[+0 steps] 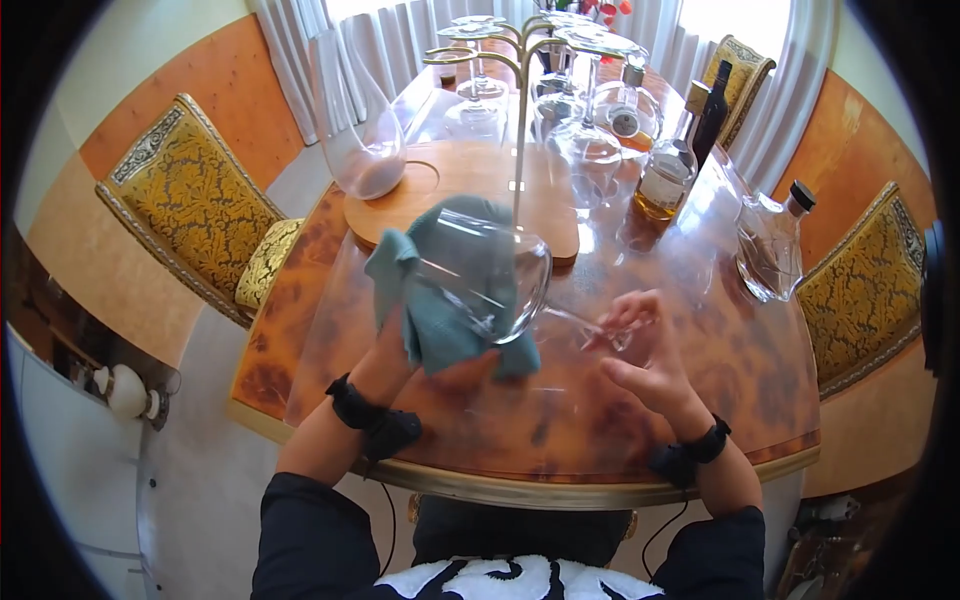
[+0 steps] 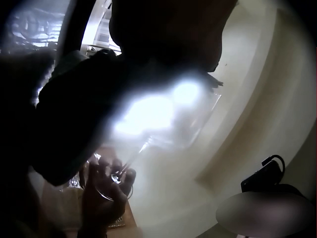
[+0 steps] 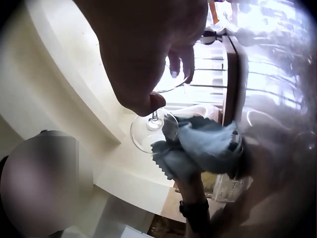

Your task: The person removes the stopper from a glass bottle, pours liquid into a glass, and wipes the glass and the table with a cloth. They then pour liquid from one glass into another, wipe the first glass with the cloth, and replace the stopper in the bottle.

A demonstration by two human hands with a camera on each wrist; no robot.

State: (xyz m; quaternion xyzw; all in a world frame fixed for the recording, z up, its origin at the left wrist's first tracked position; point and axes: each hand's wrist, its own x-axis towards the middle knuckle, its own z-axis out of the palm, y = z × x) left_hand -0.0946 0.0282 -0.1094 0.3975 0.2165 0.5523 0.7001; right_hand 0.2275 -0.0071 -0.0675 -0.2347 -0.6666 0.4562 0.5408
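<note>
A large wine glass (image 1: 530,290) is tilted on its side above the table, bowl to the left and stem to the right. My left hand (image 1: 465,374), mostly hidden under a blue-green cloth (image 1: 450,330), grips the cloth against the bowl. At the other end, my right hand (image 1: 650,365) holds the glass by its foot, between fingers and thumb. In the right wrist view the cloth (image 3: 203,146) bunches beside the clear bowl (image 3: 148,141). The left wrist view shows the stem (image 2: 136,157) running to the right hand (image 2: 106,198); glare washes out the bowl.
A wooden board (image 1: 550,200) lies ahead, with a glass decanter (image 1: 365,150) on its left. Several upside-down glasses hang from a brass rack (image 1: 522,90). Bottles (image 1: 668,170) stand at the right, near a slanted decanter (image 1: 772,245). Patterned chairs (image 1: 195,200) flank the table.
</note>
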